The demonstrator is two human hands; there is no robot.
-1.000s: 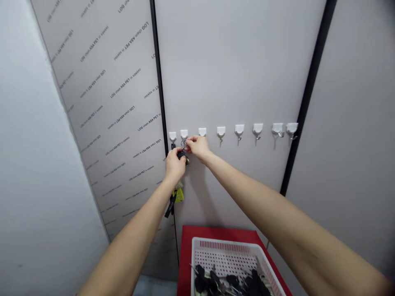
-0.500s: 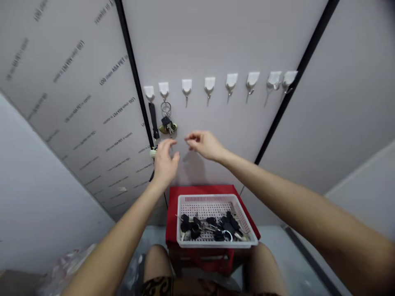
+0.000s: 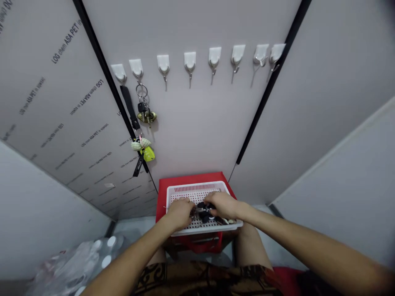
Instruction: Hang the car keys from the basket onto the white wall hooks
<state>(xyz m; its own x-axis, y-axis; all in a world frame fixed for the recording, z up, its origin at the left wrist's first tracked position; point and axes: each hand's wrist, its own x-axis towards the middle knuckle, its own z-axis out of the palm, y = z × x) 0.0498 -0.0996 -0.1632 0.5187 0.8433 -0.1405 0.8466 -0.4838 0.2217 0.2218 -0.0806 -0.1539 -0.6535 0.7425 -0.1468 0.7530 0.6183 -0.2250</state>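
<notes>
Both hands are down inside a white perforated plastic basket (image 3: 198,186) with a pile of keys (image 3: 205,213) in it. My left hand (image 3: 180,212) has its fingers curled down onto keys on the left side of the pile. Opposite it, my right hand (image 3: 224,204) closes its fingers around dark-headed keys. The fingertips of both hands are partly hidden. On the wall above, a bunch of keys with a metal ring (image 3: 142,90) hangs from the second hook from the left. A black strap (image 3: 129,106) with a yellow-green key fob (image 3: 148,153) hangs from the leftmost hook.
White adhesive hooks (image 3: 190,61) run in a row along the grey wall panel. The basket rests on a red-covered stool (image 3: 163,185) between my knees. Bottles with white caps (image 3: 106,261), wrapped in clear plastic, stand on the floor at the lower left.
Both hands have moved down from in front of the wall, near the hanging keys, into the basket. The view has shifted, so the hooks appear higher and further left.
</notes>
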